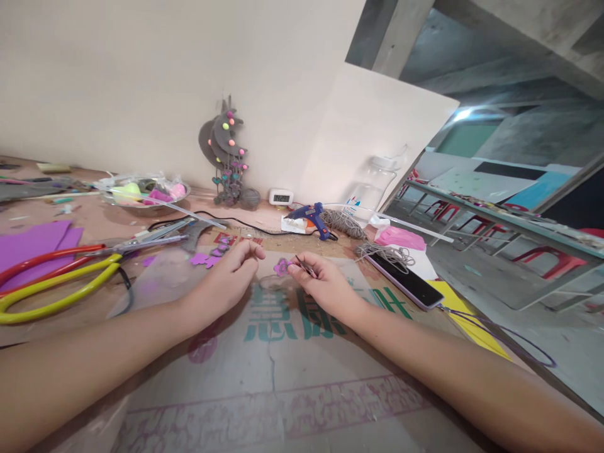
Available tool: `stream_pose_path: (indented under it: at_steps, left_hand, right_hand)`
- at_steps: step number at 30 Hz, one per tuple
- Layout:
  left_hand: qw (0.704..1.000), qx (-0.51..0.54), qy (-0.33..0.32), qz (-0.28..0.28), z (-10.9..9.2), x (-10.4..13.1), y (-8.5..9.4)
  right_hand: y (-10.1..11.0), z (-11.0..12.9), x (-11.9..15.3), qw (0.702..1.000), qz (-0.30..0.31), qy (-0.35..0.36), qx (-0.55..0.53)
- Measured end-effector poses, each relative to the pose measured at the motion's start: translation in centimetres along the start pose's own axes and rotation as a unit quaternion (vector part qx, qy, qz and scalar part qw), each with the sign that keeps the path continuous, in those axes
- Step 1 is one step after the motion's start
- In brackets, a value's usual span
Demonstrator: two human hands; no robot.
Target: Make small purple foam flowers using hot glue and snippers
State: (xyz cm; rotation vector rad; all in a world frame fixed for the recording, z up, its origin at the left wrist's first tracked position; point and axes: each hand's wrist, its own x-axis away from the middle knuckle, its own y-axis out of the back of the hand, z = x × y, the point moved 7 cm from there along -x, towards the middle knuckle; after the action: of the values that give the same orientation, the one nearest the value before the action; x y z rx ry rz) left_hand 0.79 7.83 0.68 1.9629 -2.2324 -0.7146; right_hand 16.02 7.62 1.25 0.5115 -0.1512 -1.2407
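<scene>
Above the cardboard sheet, my left hand has its fingers curled in; whether anything is inside them is hidden. My right hand is closed on a thin dark tool, too small to make out exactly. At its fingertips lies a small purple flower-shaped piece with a grey outline. More purple flower pieces, some with grey on them, are just beyond my left hand. The two hands are apart.
Scissors with red and yellow handles and purple sheets lie left. A bowl, a moon-shaped ornament, a timer, a blue glue gun, grey yarn and a bottle stand behind. A phone lies right.
</scene>
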Motion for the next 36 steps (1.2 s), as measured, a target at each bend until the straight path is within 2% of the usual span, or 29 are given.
stream_pose_path:
  at_steps: [7, 13, 18, 20, 25, 29, 33, 36]
  left_hand:
    - [0.993, 0.094, 0.001, 0.064, 0.1, -0.1, -1.2]
    - [0.995, 0.075, 0.018, 0.064, 0.5, -0.2, -1.2]
    - [0.999, 0.028, -0.013, 0.031, -0.1, -0.2, -0.6]
    - [0.999, 0.011, -0.024, 0.039, -0.6, -0.2, -0.6]
    - [0.993, 0.007, -0.06, 0.102, -1.6, 0.0, -1.4]
    - [0.994, -0.002, -0.056, 0.098, -1.5, 0.1, -1.3]
    - [0.996, 0.029, -0.03, 0.083, -1.2, -0.1, -1.1]
    - [0.996, 0.037, -0.02, 0.075, -1.0, -0.1, -1.0]
  right_hand:
    - [-0.1, -0.1, -0.1, 1.0, 0.006, 0.005, 0.009]
    - [-0.1, -0.1, -0.1, 1.0, 0.009, 0.016, 0.021]
    - [-0.2, -0.1, -0.1, 0.999, 0.011, 0.025, 0.036]
    - [-0.1, -0.2, -0.1, 0.999, 0.011, 0.028, 0.037]
    - [-0.2, -0.1, -0.1, 0.998, 0.016, 0.04, 0.042]
    - [-0.3, 0.1, 0.1, 0.998, 0.012, 0.042, 0.048]
    - [1.2, 0.1, -0.5, 0.996, -0.039, 0.045, 0.067]
    - [3.0, -0.1, -1.8, 0.987, -0.072, 0.083, 0.121]
